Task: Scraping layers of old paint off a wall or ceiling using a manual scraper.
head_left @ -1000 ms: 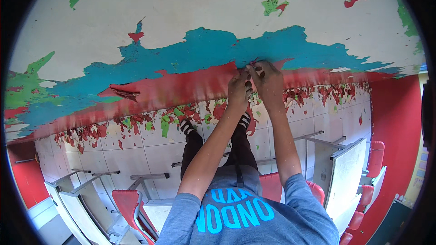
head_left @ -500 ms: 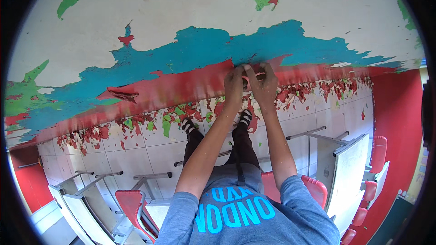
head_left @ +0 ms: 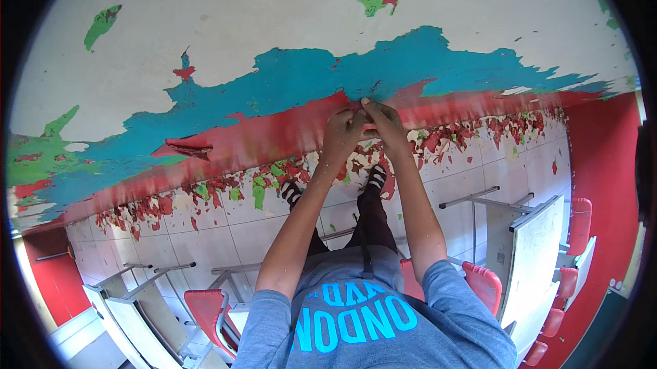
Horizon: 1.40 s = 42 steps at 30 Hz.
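Observation:
In front of me stands a wall with peeling paint: white (head_left: 226, 20) above, a ragged teal layer (head_left: 287, 71) under it, and glossy red paint (head_left: 274, 126) lower down. Both hands are at the border of teal and red. My left hand (head_left: 341, 135) is closed, its fingers curled in by the red edge; what they pinch, if anything, is hidden. My right hand (head_left: 387, 128) is beside it, fingers bent, with a fingertip touching the edge of the red paint. A loose curled red paint flap (head_left: 188, 147) sticks out from the wall farther left.
Red, green and cream paint flakes (head_left: 164, 206) litter the white tiled floor (head_left: 431, 191) along the wall's foot. Behind me are overturned tables (head_left: 540, 249), red chairs (head_left: 205, 311) and metal legs (head_left: 239, 270). A red side wall (head_left: 609, 170) stands at the right.
My left hand has moved slightly left and down, its fingers more curled. My right fingertips have shifted a little left along the red edge. The whole view has tilted slightly.

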Available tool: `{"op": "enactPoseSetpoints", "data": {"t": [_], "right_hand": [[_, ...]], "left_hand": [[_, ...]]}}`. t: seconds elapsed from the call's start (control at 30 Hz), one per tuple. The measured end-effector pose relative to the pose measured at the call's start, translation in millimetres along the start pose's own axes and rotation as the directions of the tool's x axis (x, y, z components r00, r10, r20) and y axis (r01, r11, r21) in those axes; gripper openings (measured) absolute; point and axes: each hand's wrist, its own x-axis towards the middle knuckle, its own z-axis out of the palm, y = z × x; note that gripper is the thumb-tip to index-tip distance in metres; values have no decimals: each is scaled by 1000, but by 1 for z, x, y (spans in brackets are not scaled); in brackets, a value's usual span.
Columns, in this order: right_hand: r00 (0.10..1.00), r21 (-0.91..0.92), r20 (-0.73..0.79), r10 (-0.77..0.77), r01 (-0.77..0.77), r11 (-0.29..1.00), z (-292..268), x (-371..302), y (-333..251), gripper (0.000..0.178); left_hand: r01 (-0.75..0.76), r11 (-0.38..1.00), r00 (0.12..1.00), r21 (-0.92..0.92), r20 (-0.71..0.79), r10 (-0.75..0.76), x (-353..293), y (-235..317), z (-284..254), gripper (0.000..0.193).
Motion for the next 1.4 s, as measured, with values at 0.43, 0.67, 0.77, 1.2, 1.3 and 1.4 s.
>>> {"op": "enactPoseSetpoints", "data": {"t": [0.43,0.67,0.77,1.2,1.3,1.4], "right_hand": [[1000,502,23,7,-17,865,29,-9,64,13],[926,298,125,357,-378,876,35,-53,133,19],[992,-391,110,-62,101,915,24,-30,126,33],[913,785,404,62,-381,488,51,-7,22,21],[931,835,352,92,-357,419,58,-2,32,19],[940,869,331,82,-338,363,61,0,38,18]], "left_hand": [[-188,935,971,302,-84,223,-5,-19,-2,29],[-102,765,954,636,282,-107,-59,-69,-56,24],[-75,801,971,595,226,-77,-54,-60,-57,31],[-108,669,987,736,-4,164,-3,50,-29,29],[-164,576,972,801,31,233,1,59,-27,34],[-133,504,983,853,49,177,6,62,-24,36]]}}
